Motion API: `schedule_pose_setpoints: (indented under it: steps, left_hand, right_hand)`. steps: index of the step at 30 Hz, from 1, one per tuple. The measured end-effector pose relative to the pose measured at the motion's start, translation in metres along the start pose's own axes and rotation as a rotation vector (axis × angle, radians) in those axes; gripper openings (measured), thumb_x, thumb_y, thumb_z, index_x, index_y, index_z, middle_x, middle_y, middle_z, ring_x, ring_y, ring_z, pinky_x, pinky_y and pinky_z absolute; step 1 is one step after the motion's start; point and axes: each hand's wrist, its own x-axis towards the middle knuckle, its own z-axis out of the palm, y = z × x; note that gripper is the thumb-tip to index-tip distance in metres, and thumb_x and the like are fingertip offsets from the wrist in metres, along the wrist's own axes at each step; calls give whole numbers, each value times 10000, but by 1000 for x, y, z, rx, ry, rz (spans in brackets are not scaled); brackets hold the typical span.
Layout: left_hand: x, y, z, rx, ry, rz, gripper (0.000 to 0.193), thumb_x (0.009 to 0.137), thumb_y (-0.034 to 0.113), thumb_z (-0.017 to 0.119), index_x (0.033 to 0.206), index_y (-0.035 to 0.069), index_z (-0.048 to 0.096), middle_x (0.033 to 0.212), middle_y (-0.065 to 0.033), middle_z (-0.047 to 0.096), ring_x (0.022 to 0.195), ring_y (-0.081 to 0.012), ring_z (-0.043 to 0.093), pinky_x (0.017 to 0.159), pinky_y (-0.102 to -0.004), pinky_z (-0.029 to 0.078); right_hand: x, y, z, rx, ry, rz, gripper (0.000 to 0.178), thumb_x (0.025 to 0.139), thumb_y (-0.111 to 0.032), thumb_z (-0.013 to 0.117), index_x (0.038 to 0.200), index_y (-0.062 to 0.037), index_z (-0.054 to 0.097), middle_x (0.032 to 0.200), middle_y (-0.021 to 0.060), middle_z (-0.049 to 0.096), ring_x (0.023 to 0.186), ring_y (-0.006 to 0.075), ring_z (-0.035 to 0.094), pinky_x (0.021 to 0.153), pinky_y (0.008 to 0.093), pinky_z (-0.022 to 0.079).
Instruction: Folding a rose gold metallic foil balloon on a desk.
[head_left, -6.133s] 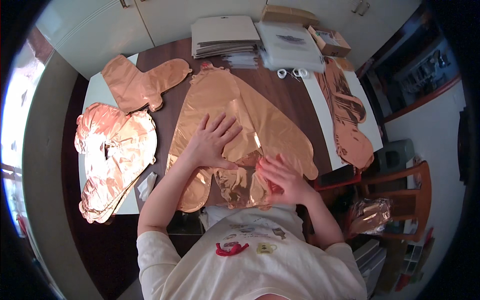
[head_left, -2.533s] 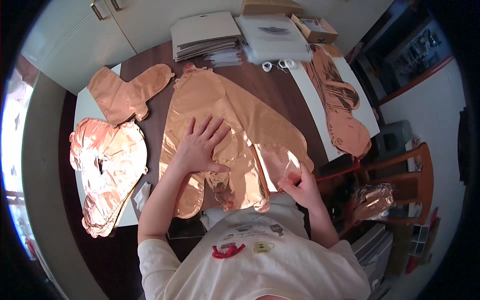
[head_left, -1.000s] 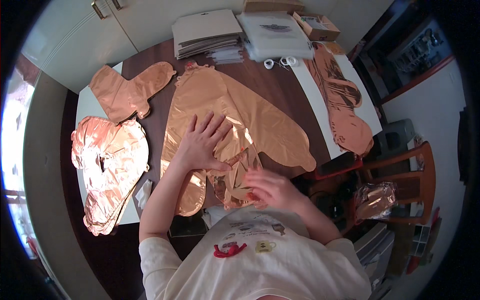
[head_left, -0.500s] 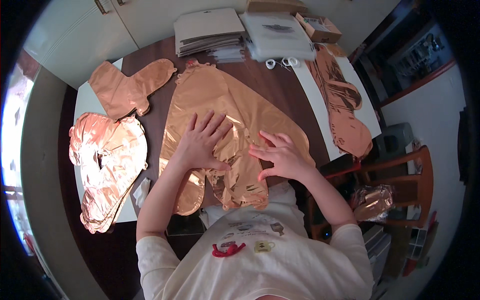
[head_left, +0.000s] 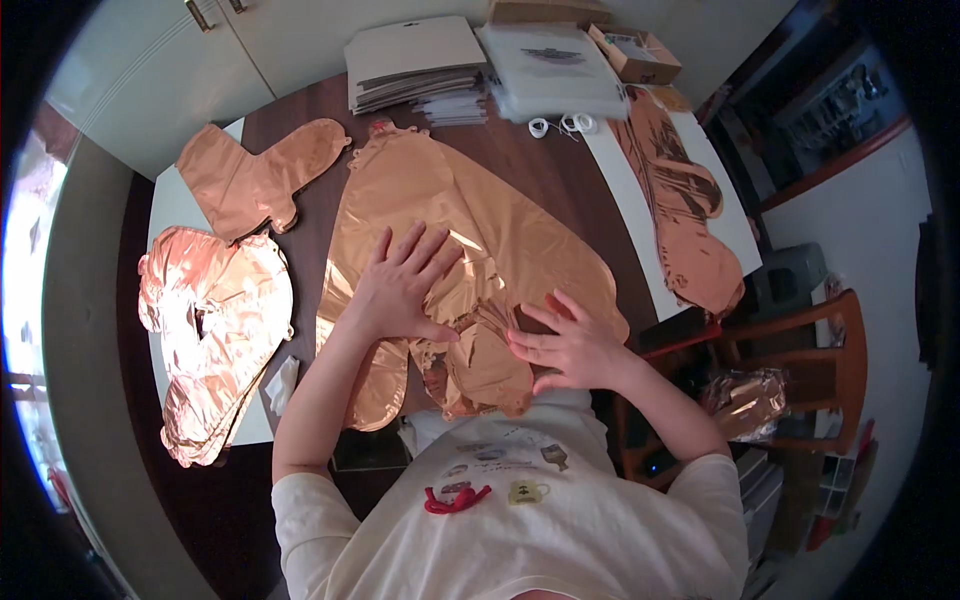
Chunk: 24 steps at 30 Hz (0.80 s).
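Note:
A large rose-gold foil balloon point(head_left: 395, 205), flat and uninflated, lies across the middle of the table, its near part creased and folded over itself. On its left half my left hand point(head_left: 405, 285) rests palm down, fingers spread toward the far side. My right hand point(head_left: 570, 342) is open at the folded, crinkled part near the table's front edge, with its fingertips at the crease. Neither hand grips anything. What lies beneath the folded layers is hidden.
Other flat foil balloons lie at the far left point(head_left: 245, 175), near left point(head_left: 215, 330) and right point(head_left: 680, 220). At the back are stacked grey cards point(head_left: 415, 60), clear plastic bags point(head_left: 550, 75), white ribbon coils point(head_left: 575, 125) and a small box point(head_left: 635, 55). A wooden chair point(head_left: 845, 370) stands right.
My right hand has moved slightly right and nearer to me along the folded foil, and the crease under it has shifted. My left hand stays in place.

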Motion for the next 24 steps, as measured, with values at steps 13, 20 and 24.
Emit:
schedule_pose_setpoints:
  steps: [13, 20, 24]
  left_hand:
    - [1, 0, 1, -2, -12, -7, 1087, 529, 783, 596, 1402, 186, 350, 1453, -84, 326, 1356, -315, 262, 1083, -553, 168]
    - [2, 0, 2, -2, 20, -1, 1086, 523, 788, 593, 1397, 187, 357, 1442, -83, 341, 1350, -309, 271, 1082, -552, 169]
    - [-1, -1, 1, 1, 29, 1, 1085, 525, 790, 589, 1396, 185, 359, 1443, -83, 339, 1350, -307, 271, 1082, -552, 170]
  right_hand:
    - [-16, -25, 29, -115, 482, -57, 107, 764, -164, 665, 865, -176, 697, 999, -55, 673, 1027, 111, 610, 902, 344, 398]
    - [-22, -20, 28, -33, 457, -106, 118, 732, -184, 697, 850, -184, 686, 1004, -59, 669, 1043, 119, 603, 916, 351, 375]
    - [-15, -21, 9, 188, 320, -33, 206, 705, -249, 729, 886, -172, 670, 996, -61, 665, 1078, 144, 583, 933, 399, 367]
